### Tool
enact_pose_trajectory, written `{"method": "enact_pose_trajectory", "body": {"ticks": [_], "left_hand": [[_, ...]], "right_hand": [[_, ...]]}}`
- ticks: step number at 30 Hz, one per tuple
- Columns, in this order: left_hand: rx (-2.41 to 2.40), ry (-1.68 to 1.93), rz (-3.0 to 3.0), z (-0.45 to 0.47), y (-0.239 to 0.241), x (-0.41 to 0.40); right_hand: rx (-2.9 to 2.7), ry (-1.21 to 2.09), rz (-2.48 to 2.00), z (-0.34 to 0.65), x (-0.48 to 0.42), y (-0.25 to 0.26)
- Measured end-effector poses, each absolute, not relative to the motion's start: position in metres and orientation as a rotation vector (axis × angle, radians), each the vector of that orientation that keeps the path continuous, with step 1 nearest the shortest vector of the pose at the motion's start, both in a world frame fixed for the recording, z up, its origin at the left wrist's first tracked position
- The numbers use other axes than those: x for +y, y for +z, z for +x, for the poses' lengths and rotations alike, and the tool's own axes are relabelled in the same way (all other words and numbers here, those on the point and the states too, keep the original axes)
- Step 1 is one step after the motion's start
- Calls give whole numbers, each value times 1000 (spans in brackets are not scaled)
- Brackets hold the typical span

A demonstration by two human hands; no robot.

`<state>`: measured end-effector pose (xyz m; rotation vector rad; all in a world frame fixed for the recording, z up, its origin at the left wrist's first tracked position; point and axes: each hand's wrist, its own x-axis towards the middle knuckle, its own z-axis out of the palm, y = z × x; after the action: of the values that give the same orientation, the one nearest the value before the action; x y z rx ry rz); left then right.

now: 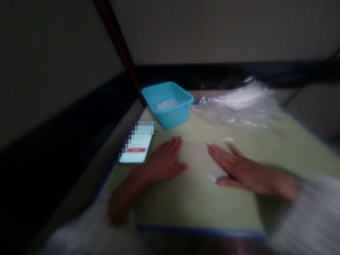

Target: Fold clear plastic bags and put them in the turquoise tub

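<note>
A clear plastic bag or sheet (198, 163) lies flat on the pale yellow-green tabletop, its outline faint in the dim, blurred picture. On its left side rests my left hand (166, 161), palm down with the thumb apart from the fingers. My right hand (239, 168) lies flat across its right side, fingers stretched out and thumb spread. Neither hand grips anything. Just left of my left hand is a phone (138, 143) with a lit screen.
A turquoise plastic basket (175, 117) with something whitish inside stands at the back left of the table (196, 212). A heap of clear plastic bags (244, 101) covers the back right. The table has a blue edge; walls rise behind it.
</note>
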<state>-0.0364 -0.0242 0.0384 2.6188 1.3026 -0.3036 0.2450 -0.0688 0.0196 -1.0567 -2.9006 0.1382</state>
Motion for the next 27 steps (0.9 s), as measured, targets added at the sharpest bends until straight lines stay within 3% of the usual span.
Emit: {"method": "enact_pose_trajectory", "body": {"ticks": [13,27], "left_hand": [[635,406,2793,-26,45,-25],[534,332,2800,-17,52,-32]], "right_hand": [[-2703,142,-1178,245,-65,49],[-2611,26,-1342,249,-54,37]]}}
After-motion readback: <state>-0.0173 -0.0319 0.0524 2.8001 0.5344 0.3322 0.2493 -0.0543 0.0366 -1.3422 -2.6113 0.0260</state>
